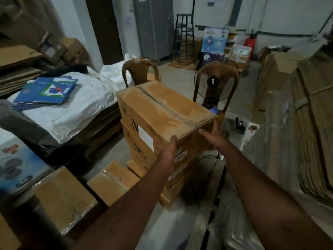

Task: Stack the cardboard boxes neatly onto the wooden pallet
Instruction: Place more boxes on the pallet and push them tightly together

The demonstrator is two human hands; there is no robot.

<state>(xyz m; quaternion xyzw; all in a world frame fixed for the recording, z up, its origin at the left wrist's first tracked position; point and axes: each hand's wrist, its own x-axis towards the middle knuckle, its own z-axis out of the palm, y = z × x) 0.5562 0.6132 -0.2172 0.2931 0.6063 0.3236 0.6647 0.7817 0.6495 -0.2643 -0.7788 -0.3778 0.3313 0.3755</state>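
The top cardboard box (165, 109) sits at the frame's centre on a stack of boxes (144, 156) and is gripped at its near corner, the left hand (166, 152) at 7 o'clock of it and the right hand (213, 135) at 5 o'clock. The pallet itself cannot be made out. The box is best squared edge-to-edge with the one beneath — corners flush, taped seam up — before the grip is released.

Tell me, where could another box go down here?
Bare floor lies between the white-covered pile and the box stack, and more beyond the two chairs. The near left is crowded with boxes. Both hands grip the top box.
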